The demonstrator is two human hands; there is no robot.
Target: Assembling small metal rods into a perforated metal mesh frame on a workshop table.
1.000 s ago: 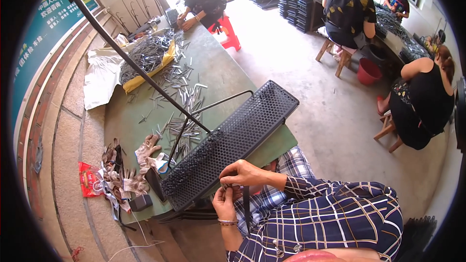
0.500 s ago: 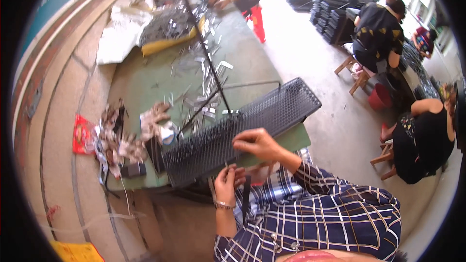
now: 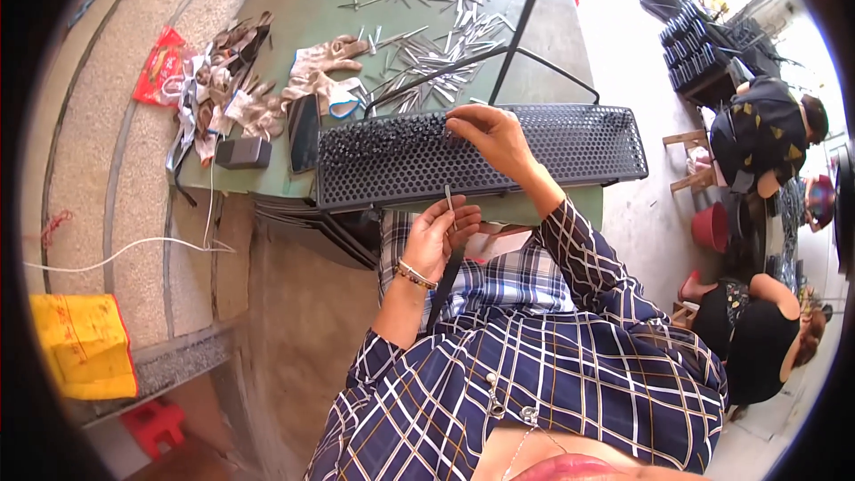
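A long black perforated metal tray (image 3: 570, 144) lies across the near edge of the green table, with a pile of small black pieces (image 3: 392, 138) in its left half. My right hand (image 3: 503, 142) is over the tray at the right end of that pile, thumb and fingertips drawn together. Whatever they hold, if anything, is too small to make out. Just below the tray's near rim, my left hand (image 3: 432, 236) pinches a thin metal strip (image 3: 449, 198) that points up toward the tray.
Many loose metal strips (image 3: 459, 44) are scattered beyond the tray, under a black metal frame (image 3: 524, 18). Work gloves (image 3: 321, 71), a phone (image 3: 304, 134) and a dark box (image 3: 243, 153) lie at the left. Co-workers (image 3: 761, 138) sit at the right.
My view has turned, so the tray now appears level instead of slanting. My right hand has moved from the tray's near part to the black pieces. My left hand stays below the near rim.
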